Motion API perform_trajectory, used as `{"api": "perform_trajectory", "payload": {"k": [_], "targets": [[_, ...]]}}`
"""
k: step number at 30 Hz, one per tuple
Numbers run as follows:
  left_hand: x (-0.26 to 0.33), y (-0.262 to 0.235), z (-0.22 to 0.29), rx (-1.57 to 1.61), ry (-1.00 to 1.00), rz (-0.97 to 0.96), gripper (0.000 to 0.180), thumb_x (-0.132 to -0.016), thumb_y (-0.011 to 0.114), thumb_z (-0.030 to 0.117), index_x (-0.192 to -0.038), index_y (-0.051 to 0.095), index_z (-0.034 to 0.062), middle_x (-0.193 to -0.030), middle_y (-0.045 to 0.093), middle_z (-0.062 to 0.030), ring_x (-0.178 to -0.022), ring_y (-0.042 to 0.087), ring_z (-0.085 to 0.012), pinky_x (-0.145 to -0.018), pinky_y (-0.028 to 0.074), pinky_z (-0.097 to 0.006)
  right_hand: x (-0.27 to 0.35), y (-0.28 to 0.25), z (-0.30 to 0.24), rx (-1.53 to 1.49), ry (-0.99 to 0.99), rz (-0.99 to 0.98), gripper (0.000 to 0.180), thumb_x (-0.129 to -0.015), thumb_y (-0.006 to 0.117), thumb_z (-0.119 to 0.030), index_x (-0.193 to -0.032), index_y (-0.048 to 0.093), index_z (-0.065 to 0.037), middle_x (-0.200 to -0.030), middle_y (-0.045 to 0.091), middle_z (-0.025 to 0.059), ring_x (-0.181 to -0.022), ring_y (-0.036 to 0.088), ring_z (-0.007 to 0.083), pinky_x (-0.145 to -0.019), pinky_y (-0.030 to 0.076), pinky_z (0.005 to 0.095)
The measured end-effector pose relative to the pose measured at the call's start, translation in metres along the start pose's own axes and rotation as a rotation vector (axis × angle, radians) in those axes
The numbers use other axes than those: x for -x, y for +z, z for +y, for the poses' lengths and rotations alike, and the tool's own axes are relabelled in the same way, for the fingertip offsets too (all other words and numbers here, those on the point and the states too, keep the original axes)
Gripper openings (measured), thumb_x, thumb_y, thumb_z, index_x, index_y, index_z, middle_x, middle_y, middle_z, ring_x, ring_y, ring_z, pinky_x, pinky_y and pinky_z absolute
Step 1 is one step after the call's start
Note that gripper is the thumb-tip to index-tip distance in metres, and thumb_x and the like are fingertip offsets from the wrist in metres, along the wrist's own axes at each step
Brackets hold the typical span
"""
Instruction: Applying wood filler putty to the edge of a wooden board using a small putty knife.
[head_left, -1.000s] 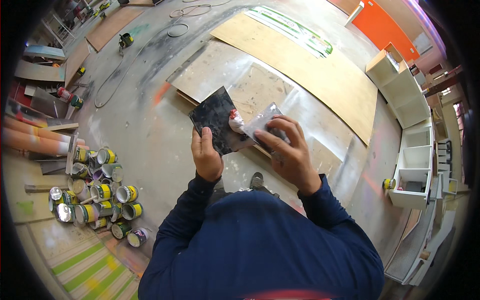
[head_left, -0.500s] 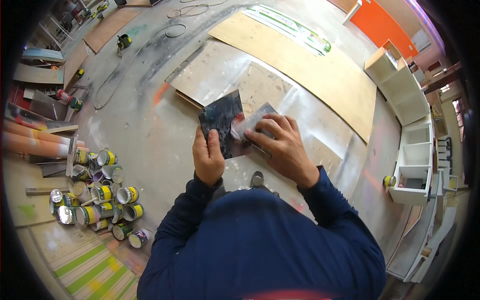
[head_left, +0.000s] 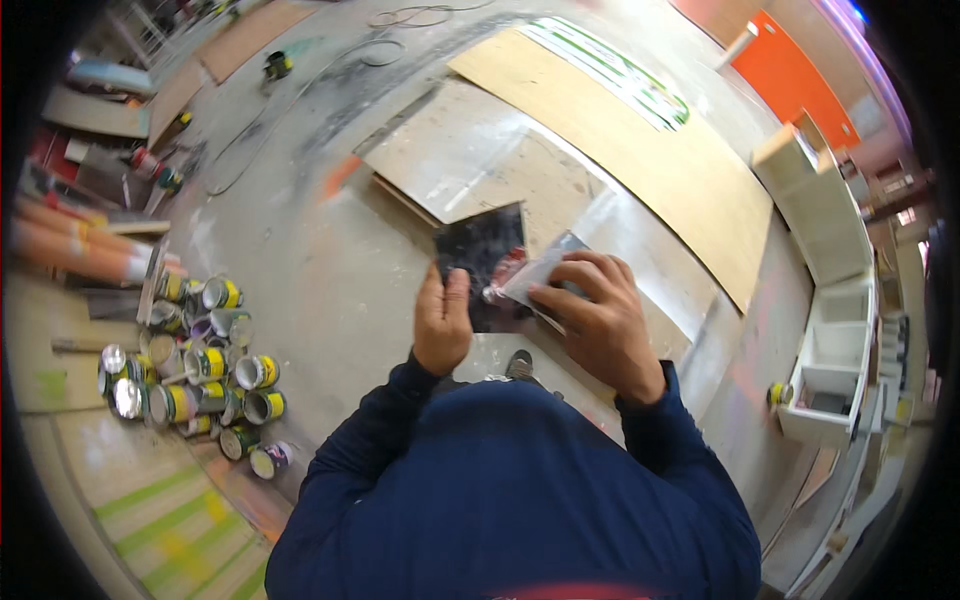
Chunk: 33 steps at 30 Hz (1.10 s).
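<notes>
My left hand (head_left: 443, 322) grips a dark, smeared square plate (head_left: 470, 238) by its lower left side, thumb on top. On the plate's right part lies a reddish and whitish paste (head_left: 509, 266). My right hand (head_left: 603, 318) is closed on a flat grey spreader (head_left: 548, 268), fingers over its upper face. The spreader's left edge meets the paste at the plate's right side. Both tools are held in the air in front of my body, above the floor and boards. The handle end of the spreader, if any, is hidden by my fingers.
Many used paint cans (head_left: 205, 365) cluster on the floor at left. Ahead lie a stained board (head_left: 450, 135) and a long plywood sheet (head_left: 620, 150). A white shelf unit (head_left: 825, 330) stands at right, with one can (head_left: 779, 394) beside it. A hose (head_left: 250, 150) trails across the floor.
The whole view has shifted, so hands and surroundings sit farther right in the picture. The spreader has turned a little against the plate, and more of the reddish paste shows.
</notes>
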<state>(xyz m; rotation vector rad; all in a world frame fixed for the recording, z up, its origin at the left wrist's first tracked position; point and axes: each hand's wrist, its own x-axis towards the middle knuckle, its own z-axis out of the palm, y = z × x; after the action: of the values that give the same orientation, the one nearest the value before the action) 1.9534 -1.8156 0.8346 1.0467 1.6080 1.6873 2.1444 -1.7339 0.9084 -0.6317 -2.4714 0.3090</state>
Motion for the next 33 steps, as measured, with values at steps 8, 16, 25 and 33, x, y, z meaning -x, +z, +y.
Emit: {"api": "perform_trajectory", "payload": {"k": [8,16,25,33], "targets": [[0.000,0.011,-0.019,0.726,-0.253,-0.011,0.032,-0.107,0.040,0.013,-0.134,0.052,-0.0007,-0.121,0.065,-0.0125,-0.107,0.066,-0.0207,-0.094,0.055,-0.035,0.033,0.043,0.026,-0.294,0.053,0.047,0.064,-0.067,0.072,0.016,-0.123,0.070,-0.014,-0.125,0.057,0.0140,-0.123,0.055,0.0402,-0.107,0.047,0.0476],[-0.013,0.000,-0.010,0.630,-0.095,0.271,0.036,-0.108,0.047,0.019,-0.138,0.052,-0.0019,-0.123,0.064,-0.0097,-0.106,0.061,-0.0160,-0.093,0.050,-0.029,0.034,0.042,0.049,-0.459,0.426,0.163,0.040,-0.097,0.054,0.009,-0.135,0.060,-0.004,-0.112,0.066,0.0119,-0.104,0.067,0.0252,-0.093,0.056,0.0392],[-0.012,0.024,-0.006,0.080,0.171,0.366,0.040,-0.109,0.045,0.020,-0.136,0.045,-0.0102,-0.121,0.061,-0.0214,-0.106,0.061,-0.0259,-0.093,0.049,-0.034,0.017,0.068,-0.008,-1.698,0.979,0.477,0.027,-0.101,0.054,-0.018,-0.117,0.058,0.003,-0.096,0.070,0.0157,-0.074,0.073,0.0263,-0.051,0.062,0.0409],[0.020,0.022,-0.010,-0.254,0.360,0.020,0.032,-0.104,0.047,0.011,-0.126,0.048,-0.0121,-0.076,0.066,-0.0240,-0.067,0.067,-0.0418,-0.058,0.051,-0.042,-0.006,0.041,0.005,-1.580,0.970,0.623,0.030,-0.103,0.051,-0.018,-0.120,0.056,0.007,-0.101,0.070,0.0184,-0.077,0.074,0.0290,-0.052,0.063,0.0387]]}}
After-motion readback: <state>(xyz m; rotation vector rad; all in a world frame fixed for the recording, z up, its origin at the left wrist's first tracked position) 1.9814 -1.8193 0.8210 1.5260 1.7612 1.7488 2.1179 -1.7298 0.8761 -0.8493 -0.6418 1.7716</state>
